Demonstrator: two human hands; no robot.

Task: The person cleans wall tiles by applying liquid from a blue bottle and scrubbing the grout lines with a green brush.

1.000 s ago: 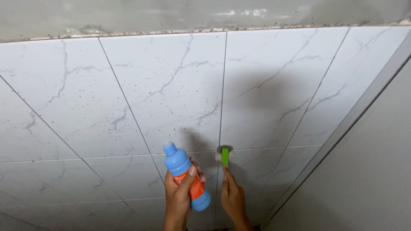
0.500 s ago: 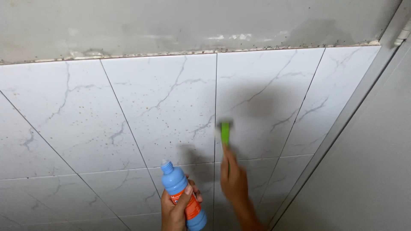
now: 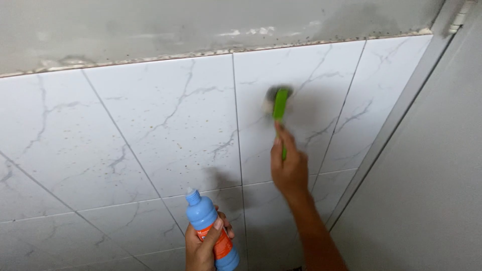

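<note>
White marble-look tiles (image 3: 165,125) with grey veins and thin dark grout lines cover the wall, glossy and peppered with small brown specks; above their top edge runs a rough band of bare grey plaster (image 3: 201,25). Right of the tiles stands a smooth grey door frame (image 3: 401,115).

Against the frames from a second and half a second ago, the green brush (image 3: 280,108) has travelled up the tiled wall: it was down at the horizontal grout line beside the bottle, then halfway up, and now its head presses the tile just right of the vertical grout line, close under the plaster band. The right hand (image 3: 288,168) has stretched up with it, forearm now in view, fingers wrapped tightly round the handle with the index finger laid along it. The brush is slim, bright green plastic, with pale bristles blurred against the tile.

The left hand (image 3: 203,246) has stayed low, below and left of the brush, closed firmly round a light blue plastic bottle (image 3: 208,228) with an orange label and a narrow, capped neck, tilted slightly leftward.
</note>
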